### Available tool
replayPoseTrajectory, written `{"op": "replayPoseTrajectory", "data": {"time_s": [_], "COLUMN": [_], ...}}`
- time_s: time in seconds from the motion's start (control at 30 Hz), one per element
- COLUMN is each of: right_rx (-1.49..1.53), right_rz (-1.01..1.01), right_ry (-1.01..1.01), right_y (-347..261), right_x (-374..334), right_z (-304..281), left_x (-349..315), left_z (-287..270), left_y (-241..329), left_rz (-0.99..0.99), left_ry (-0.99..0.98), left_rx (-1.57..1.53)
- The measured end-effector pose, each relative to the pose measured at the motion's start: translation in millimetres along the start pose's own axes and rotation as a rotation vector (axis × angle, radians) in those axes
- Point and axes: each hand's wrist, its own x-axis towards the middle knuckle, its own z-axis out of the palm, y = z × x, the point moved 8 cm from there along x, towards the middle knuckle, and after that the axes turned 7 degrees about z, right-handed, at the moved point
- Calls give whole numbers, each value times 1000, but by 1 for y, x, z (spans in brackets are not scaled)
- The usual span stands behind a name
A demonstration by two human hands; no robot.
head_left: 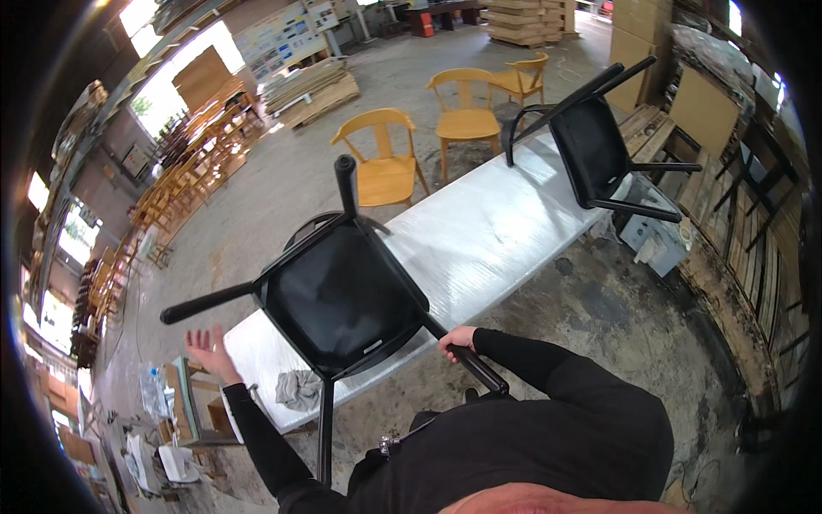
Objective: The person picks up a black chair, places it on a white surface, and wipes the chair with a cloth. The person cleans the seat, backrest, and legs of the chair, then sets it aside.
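Observation:
A black chair (334, 295) lies upside down on a long table (479, 231) with a shiny, film-like silver cover. Its underside faces up and its legs stick out toward several sides. My right hand (459, 342) is closed around the chair leg nearest my body on the right. My left hand (211, 354) is raised with spread fingers, holding nothing, near the end of the leg that points left. A crumpled grey cloth (298, 390) lies on the table between my left forearm and the chair.
Another upturned black chair (589, 141) occupies the table's far right end. Behind the table stand wooden chairs (384, 158) in a row. A dirty white box (655, 240) is below the right end. A small workbench (193, 403) stands at left, and stacked boards (312, 90) lie farther back.

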Motion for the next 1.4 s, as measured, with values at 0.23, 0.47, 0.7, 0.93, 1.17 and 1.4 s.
{"op": "replayPoseTrajectory", "data": {"time_s": [0.23,0.47,0.7,0.93,1.17,1.4], "right_rx": [39,-19,180,178,-33,-44], "right_rz": [30,188,203,230,105,95], "right_ry": [81,139,-21,86,33,15], "right_y": [2,-7,-19,-14,-23,-16], "right_x": [-14,10,40,32,42,12], "right_z": [-1,-6,0,-6,-16,-58], "left_x": [71,57,58,56,53,28], "left_z": [70,98,105,104,106,135], "left_y": [-9,-26,-39,-41,-20,33], "left_rz": [21,64,151,216,225,213], "left_ry": [-246,-243,-200,-143,-72,-65], "left_rx": [-154,-352,-505,-512,-586,-553]}}
